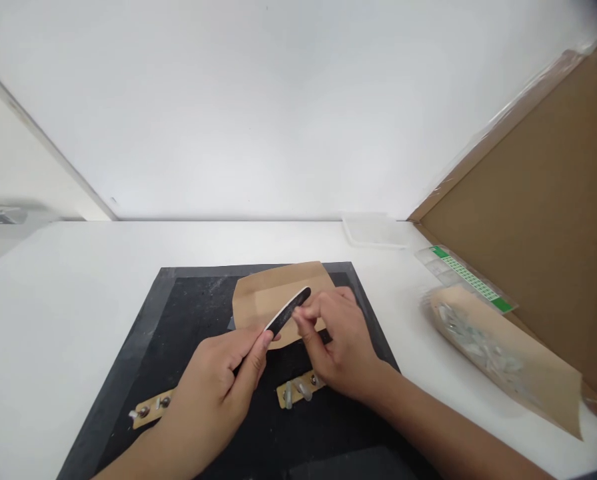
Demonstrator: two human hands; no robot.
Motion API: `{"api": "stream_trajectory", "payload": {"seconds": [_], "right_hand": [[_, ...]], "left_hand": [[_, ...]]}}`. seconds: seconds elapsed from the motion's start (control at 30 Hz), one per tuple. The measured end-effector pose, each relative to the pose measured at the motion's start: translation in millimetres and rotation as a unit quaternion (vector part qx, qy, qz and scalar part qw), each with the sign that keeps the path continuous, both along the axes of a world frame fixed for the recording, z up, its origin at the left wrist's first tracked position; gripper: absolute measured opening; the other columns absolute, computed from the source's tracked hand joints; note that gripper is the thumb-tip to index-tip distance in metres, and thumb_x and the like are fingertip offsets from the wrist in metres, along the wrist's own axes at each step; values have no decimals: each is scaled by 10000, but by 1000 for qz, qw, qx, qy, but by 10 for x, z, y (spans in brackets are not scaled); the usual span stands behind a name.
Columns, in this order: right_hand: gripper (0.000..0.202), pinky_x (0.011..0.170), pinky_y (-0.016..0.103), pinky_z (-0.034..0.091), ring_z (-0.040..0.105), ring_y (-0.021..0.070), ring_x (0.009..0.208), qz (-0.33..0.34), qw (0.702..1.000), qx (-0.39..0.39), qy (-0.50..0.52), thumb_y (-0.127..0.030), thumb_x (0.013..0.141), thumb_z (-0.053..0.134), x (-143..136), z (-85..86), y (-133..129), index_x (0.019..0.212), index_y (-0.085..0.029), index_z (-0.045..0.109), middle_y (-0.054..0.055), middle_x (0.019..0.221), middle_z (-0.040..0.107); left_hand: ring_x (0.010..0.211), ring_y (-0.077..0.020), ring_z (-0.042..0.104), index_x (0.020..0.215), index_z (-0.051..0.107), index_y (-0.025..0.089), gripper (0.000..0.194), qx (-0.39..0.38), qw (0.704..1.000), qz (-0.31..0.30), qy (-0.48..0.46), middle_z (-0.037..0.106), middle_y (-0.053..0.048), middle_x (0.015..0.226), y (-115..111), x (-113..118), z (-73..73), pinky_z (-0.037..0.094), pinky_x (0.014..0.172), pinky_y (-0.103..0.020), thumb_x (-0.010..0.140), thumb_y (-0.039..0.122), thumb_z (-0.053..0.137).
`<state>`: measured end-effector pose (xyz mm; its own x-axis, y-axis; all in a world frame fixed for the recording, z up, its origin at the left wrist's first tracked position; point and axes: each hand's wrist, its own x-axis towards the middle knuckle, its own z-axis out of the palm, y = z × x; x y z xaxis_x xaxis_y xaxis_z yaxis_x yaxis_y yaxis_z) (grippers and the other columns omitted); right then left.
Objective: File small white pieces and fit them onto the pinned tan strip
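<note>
Fingertips (302,313) are risking grazes if the nail file (287,313) slips.
Left hand (223,380) is clasping it; beside it, right hand (342,337) is pinching, anything held being hidden.

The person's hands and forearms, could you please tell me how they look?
The left hand and right hand are bare, with no gloves or watch in view. The visible forearms show no sleeves, bands or markings. Parts of both hands are hidden, so rings cannot be ruled out.

Matt, rough-looking file (289,312), smooth matt paper sheet (266,293), scuffed mat (188,320), translucent plastic tray (376,232)
</note>
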<state>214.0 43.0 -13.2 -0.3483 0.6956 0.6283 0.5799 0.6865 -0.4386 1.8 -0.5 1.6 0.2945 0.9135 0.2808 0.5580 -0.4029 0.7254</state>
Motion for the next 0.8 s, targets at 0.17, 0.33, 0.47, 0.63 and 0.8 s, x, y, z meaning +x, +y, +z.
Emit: {"api": "stream_trajectory", "payload": {"seconds": [0.17,0.33,0.47,0.63,0.8], "right_hand": [[189,784,379,362,615,150,697,-25,1000,-7,12,-147,1018,586,-4,16,15,867,-227,506,-33,758,647],[181,791,375,377,622,154,703,-3,999,-24,23,-150,1019,579,-15,45,-7,872,-231,511,-33,758,650],[169,795,373,378,623,159,723,13,999,-33,22,-154,1023,578,-16,46,-12,884,-232,520,-31,777,661],[184,799,379,365,633,160,728,-16,999,-19,22,-162,1028,583,-26,54,-7,863,-226,534,-30,768,667],[179,818,379,385,651,172,769,-7,999,-37,18,-176,1039,579,-49,70,-17,870,-229,556,-21,797,688]], "left_hand": [[486,-85,471,688,491,197,440,15,1000,1,5,484,56,575,-6,-12,12,358,520,-214,1114,284,423],[497,-85,482,710,515,196,415,28,1000,-5,4,498,54,590,-1,-23,21,355,527,-221,1112,259,430],[503,-81,478,717,512,195,411,21,1000,-6,0,505,54,602,12,-29,23,357,532,-215,1113,263,430],[512,-88,480,763,551,194,388,-1,1000,-2,-2,507,54,610,3,-30,24,360,540,-216,1117,287,420],[498,-96,458,683,474,198,446,-4,1000,18,15,482,47,578,-27,-1,56,336,518,-233,1112,294,403]]}}
